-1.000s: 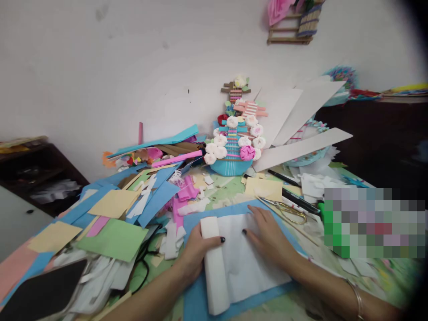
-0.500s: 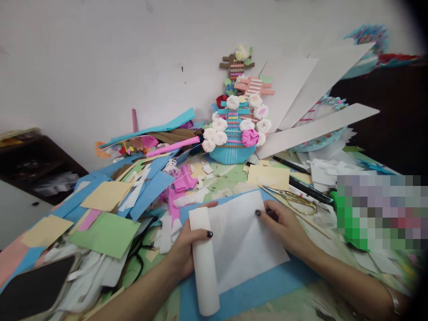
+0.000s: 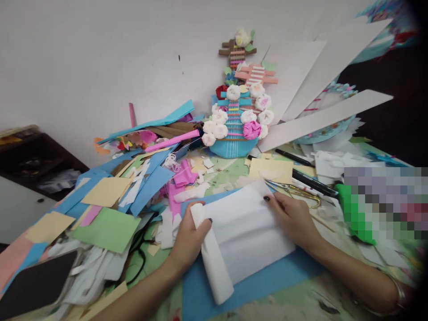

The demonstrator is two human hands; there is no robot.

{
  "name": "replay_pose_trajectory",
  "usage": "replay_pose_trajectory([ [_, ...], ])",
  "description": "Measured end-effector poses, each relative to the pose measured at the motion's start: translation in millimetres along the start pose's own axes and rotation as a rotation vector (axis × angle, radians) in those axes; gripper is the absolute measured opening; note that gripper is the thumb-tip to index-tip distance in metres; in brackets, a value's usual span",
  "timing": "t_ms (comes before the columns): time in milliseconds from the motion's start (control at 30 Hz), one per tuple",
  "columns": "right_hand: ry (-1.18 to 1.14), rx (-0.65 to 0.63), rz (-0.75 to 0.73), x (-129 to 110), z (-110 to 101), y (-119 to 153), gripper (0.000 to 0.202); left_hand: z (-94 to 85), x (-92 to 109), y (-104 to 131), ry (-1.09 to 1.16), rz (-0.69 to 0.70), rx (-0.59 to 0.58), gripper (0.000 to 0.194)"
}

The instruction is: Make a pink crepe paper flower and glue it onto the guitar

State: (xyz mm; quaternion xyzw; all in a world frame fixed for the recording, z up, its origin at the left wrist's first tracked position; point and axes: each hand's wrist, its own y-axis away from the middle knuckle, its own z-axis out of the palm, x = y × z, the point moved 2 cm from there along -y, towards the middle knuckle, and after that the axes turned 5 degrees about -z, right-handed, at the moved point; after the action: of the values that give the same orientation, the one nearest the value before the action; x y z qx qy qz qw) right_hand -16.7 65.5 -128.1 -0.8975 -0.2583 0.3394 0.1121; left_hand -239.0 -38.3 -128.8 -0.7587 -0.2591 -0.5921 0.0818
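Note:
A white paper roll [image 3: 217, 267] lies tilted over a blue sheet [image 3: 197, 294], with a flat white length [image 3: 247, 232] drawn out from it to the right. My left hand [image 3: 192, 234] is wrapped round the upper end of the roll, thumb on top. At the far right corner of the drawn-out paper, my right hand [image 3: 294, 216] pinches the edge between thumb and fingers. The paper shows soft creases across its middle.
Gold scissors [image 3: 301, 194], black markers [image 3: 314, 183] and a yellow card [image 3: 270, 170] lie behind my right hand. Coloured paper scraps [image 3: 105, 229] and a phone [image 3: 38, 285] are at the left. A flower-decorated paper guitar [image 3: 233, 147] stands at the back.
The roll has tilted, its lower end swinging right, and looks more squeezed at the top. My right hand has shifted slightly right with the paper edge. The view has moved a little.

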Motion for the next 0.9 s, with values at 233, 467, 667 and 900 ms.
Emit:
replay_pose_trajectory([
  [233,0.113,0.054,-0.032,2,0,-4,0.036,-4.3,6,5,-0.073,0.044,0.046,0.032],
  [467,0.151,0.065,-0.03,1,4,-4,0.036,-4.1,10,9,-0.057,0.056,0.048,0.031],
  [667,0.131,0.105,0.111,19,-12,-13,0.036,-21.4,15,1,-0.04,0.132,0.106,0.023],
  [900,0.054,-0.005,0.062,15,-4,-31,0.037,-15.2,14,-3,0.194,0.066,-0.02,0.037],
])
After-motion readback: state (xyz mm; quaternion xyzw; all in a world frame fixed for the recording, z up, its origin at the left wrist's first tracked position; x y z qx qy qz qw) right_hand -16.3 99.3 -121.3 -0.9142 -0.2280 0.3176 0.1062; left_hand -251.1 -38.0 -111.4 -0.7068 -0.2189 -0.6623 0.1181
